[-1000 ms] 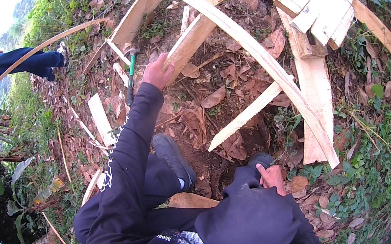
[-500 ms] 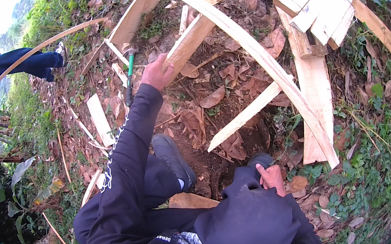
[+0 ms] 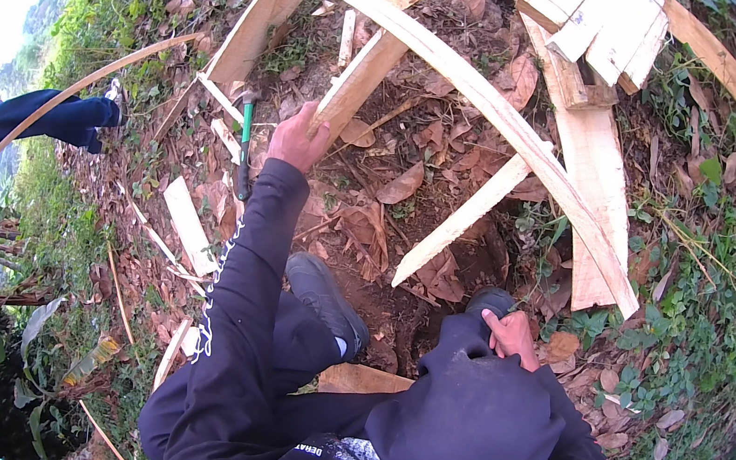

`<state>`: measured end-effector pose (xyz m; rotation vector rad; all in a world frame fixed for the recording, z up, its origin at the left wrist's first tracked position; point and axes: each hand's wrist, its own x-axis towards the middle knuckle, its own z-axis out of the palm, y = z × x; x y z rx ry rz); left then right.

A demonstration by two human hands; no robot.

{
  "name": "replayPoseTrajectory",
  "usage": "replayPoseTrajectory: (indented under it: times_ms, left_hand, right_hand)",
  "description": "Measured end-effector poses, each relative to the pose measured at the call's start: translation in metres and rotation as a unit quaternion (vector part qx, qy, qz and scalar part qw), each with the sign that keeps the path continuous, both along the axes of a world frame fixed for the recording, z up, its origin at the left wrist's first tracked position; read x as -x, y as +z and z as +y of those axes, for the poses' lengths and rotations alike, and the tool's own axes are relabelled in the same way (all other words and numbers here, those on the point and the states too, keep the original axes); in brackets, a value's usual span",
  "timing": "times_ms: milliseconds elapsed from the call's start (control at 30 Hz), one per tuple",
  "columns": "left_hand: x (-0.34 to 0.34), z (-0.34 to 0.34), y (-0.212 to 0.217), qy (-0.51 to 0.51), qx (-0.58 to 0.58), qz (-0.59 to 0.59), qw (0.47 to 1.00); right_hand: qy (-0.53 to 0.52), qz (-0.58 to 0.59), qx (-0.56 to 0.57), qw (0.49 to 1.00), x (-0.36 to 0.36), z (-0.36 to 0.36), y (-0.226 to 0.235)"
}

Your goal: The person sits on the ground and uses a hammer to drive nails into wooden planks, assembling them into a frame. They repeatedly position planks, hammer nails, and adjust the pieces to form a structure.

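Note:
My left hand (image 3: 297, 137) is closed round the near end of a short wooden board (image 3: 362, 83), which slants up and away. A long, thin wooden plank (image 3: 465, 74) lies across the board's far part and runs down to the right. Just left of my left hand, a hammer (image 3: 245, 142) with a green and black handle rests on the ground. My right hand (image 3: 515, 336) is closed beside my bent knee, near my dark shoe (image 3: 492, 301). Nothing shows in its curled fingers. A narrow wood strip (image 3: 463, 220) sits between my hands, partly under the long plank.
Stacked wood blocks (image 3: 595, 22) sit on a wide board (image 3: 595, 187) at the far right. Wood offcuts (image 3: 190, 224) and dry leaves (image 3: 401, 184) litter the earth. Another person (image 3: 50, 118) is at the far left by a long curved strip (image 3: 93, 78). Green plants (image 3: 697, 295) grow at right.
At the far left, the other person's upper body has shifted, and a blurred head now shows. My hands and the wood have hardly moved.

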<state>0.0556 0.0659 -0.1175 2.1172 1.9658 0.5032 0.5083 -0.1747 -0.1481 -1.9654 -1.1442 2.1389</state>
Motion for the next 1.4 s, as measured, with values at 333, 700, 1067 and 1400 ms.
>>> replayPoseTrajectory:
  times_ms: [333,700,1067,1400]
  left_hand:
    - [-0.004,-0.006,0.010,0.009,0.020,0.016,1.000]
    - [-0.012,-0.015,0.014,0.009,0.021,0.019,1.000]
    - [-0.007,-0.010,0.004,0.003,0.021,0.026,0.999]
    - [-0.003,-0.008,-0.001,0.015,0.034,0.026,0.999]
  right_hand:
    - [-0.010,0.007,-0.001,1.000,-0.002,-0.012,0.002]
    - [0.003,-0.003,-0.006,1.000,-0.005,-0.015,0.011]
    - [0.004,0.005,-0.005,1.000,-0.005,-0.011,-0.001]
    - [0.008,0.001,-0.012,1.000,-0.004,-0.009,-0.001]
